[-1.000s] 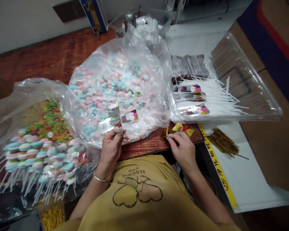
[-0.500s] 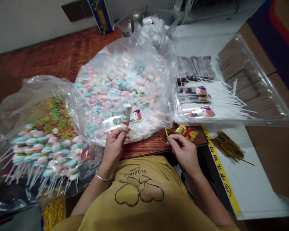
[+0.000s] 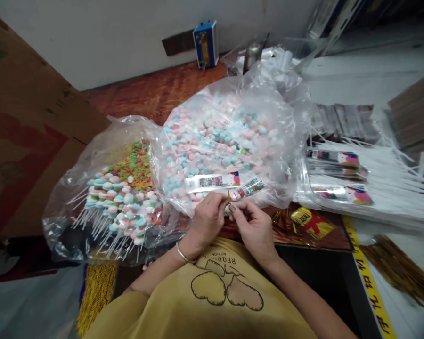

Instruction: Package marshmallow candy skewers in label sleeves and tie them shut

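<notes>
Both hands are close together at the front edge of the big marshmallow bag (image 3: 215, 136). Closed around the gathered end of a clear packet of candy (image 3: 249, 187) is my left hand (image 3: 209, 216). My right hand (image 3: 252, 226) pinches a short gold twist tie (image 3: 229, 196) at that same end, its fingertips almost touching those of my left. The packet points up and to the right, over the bag. A flat printed wrapper (image 3: 214, 181) lies on the bag just behind my hands.
Left, an open bag holds candy rings (image 3: 136, 165) and marshmallow skewers (image 3: 109, 197). Right, a clear tray holds white sticks (image 3: 392, 174) and wrappers. Nearer are a yellow-red packet (image 3: 313, 223) and gold ties (image 3: 399, 268). A cardboard box (image 3: 31, 132) stands far left.
My right hand has come over to my left with the gold tie. The packet, upright before, now leans right. The view has swung left, showing the cardboard box.
</notes>
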The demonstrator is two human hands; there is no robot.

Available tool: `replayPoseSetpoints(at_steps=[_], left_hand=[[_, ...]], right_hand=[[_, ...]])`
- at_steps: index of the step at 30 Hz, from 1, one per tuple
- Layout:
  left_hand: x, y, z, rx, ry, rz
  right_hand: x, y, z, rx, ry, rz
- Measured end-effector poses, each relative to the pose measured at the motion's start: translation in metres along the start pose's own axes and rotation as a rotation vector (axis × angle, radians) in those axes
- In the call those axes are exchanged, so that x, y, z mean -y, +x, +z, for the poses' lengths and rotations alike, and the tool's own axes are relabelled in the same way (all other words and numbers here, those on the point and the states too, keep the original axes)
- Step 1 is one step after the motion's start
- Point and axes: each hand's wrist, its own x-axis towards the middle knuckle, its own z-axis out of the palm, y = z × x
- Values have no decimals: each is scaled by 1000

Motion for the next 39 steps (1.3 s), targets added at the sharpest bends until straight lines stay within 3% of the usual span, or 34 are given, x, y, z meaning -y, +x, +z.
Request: replayPoseSetpoints(at_steps=[5, 8, 10, 14, 16, 19, 23, 26, 28, 32, 34, 36, 39], left_hand=[[2, -4, 2, -27, 11, 82], [-1, -1, 2, -37, -97, 21], [-4, 3, 3, -39, -282, -164], [-8, 11, 7, 7, -922, -683], [-9, 15, 9, 18, -1164, -818], [-11, 18, 11, 19, -1305, -889], [-10, 16, 14, 30, -1337, -858], [-6, 12, 13, 51, -1191, -728], [-2, 10, 11, 72, -944, -570], [7, 7, 7, 58, -331, -79], [11, 6, 6, 34, -158, 86], [13, 4, 7, 12, -119, 74], [13, 3, 10, 2, -248, -165]], right_hand=[[-3, 3, 4, -16, 112, 126], [-4, 4, 6, -38, 130, 117], [-5, 6, 8, -59, 121, 88], [-7, 12, 11, -105, -15, 3], [-9, 16, 10, -121, -73, -23], [-10, 23, 7, -148, -116, -38], [-10, 28, 2, -39, -60, -10], [-9, 30, -1, 33, 97, 88], [-9, 30, -3, 62, 173, 155], [-10, 31, -3, 77, 276, 249], [-11, 31, -2, 83, 282, 253], [-11, 31, -2, 119, 241, 233], [-10, 32, -2, 164, 189, 209]])
